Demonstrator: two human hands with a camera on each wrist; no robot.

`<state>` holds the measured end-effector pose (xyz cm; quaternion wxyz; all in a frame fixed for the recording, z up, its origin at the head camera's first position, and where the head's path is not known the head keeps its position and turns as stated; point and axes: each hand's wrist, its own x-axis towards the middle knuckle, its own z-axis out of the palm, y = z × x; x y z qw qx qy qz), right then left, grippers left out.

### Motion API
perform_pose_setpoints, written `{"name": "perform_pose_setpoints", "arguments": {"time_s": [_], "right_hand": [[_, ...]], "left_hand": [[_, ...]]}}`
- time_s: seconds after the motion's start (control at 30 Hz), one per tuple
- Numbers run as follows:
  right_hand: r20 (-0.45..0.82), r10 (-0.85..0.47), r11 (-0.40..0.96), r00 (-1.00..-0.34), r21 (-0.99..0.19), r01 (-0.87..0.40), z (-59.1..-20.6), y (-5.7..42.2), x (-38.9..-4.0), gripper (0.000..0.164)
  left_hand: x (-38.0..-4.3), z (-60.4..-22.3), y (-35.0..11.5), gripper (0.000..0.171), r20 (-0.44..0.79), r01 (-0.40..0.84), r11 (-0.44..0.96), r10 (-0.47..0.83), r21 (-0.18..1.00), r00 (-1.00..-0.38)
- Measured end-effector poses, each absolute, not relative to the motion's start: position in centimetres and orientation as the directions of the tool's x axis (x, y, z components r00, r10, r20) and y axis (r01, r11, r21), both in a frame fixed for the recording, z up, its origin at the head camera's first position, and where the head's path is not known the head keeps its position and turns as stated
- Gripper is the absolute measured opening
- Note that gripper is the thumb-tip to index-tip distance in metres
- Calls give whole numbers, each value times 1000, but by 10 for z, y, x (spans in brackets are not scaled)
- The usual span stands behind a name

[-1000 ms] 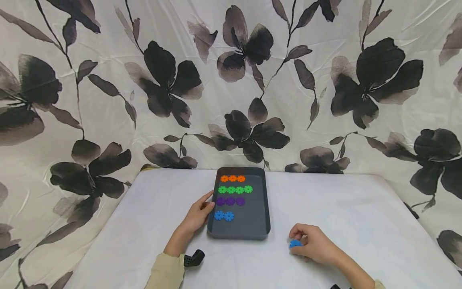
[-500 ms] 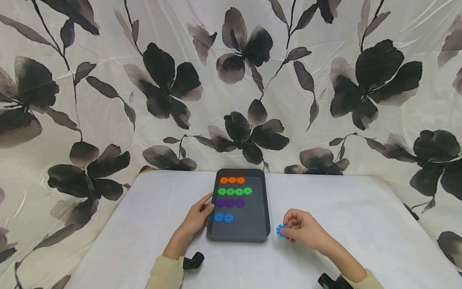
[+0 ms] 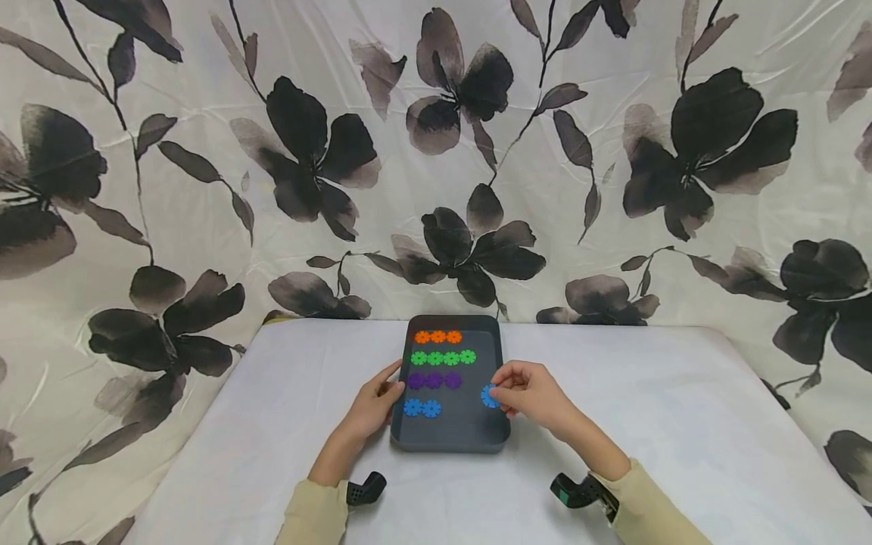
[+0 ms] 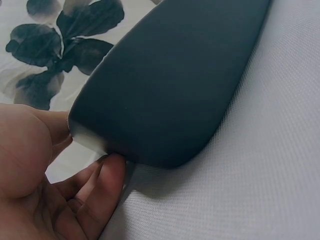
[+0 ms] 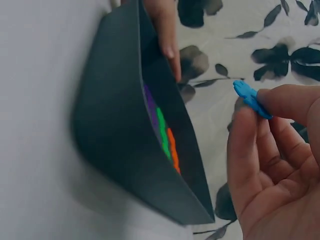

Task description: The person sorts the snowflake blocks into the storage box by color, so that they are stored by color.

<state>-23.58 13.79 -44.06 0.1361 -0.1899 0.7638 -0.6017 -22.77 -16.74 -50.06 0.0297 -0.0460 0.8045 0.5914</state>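
Observation:
A dark grey tray [image 3: 470, 424] lies on the white table, bearing rows of notched plastic discs. From far to near these are orange discs [image 3: 439, 337], green discs [image 3: 443, 358], purple discs [image 3: 434, 381] and two blue discs [image 3: 422, 408]. At the tray's left side my left hand [image 3: 373, 403] holds its wall, thumb at the rim, as the left wrist view also shows. Between thumb and fingertips my right hand [image 3: 534, 393] pinches another blue disc [image 5: 250, 97]. In the head view that disc overlaps the tray's right edge; the right wrist view shows it above the rim.
White cloth [image 3: 272, 424] covers the table. Behind it hangs a curtain [image 3: 599, 166] with dark flowers. Each wrist wears a black camera, the left wrist camera [image 3: 366, 489] and the right wrist camera [image 3: 575, 490] both near the front.
My right hand has moved left and away from me, carrying the blue disc from the table at the right to over the tray's right edge. My left hand has stayed on the tray.

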Motion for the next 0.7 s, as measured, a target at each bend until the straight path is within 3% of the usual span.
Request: {"name": "perform_pose_setpoints", "arguments": {"time_s": [0.33, 0.7], "right_hand": [[-36, -505, 222, -862, -971, -90, -443, 104, -261, 17], [-12, -534, 226, -845, -966, -129, -438, 85, -279, 12]], "left_hand": [[-225, -504, -167, 49, -111, -117, 295, -38, 948, -993], [-229, -498, -169, 50, -109, -114, 281, -36, 953, -993]]}}
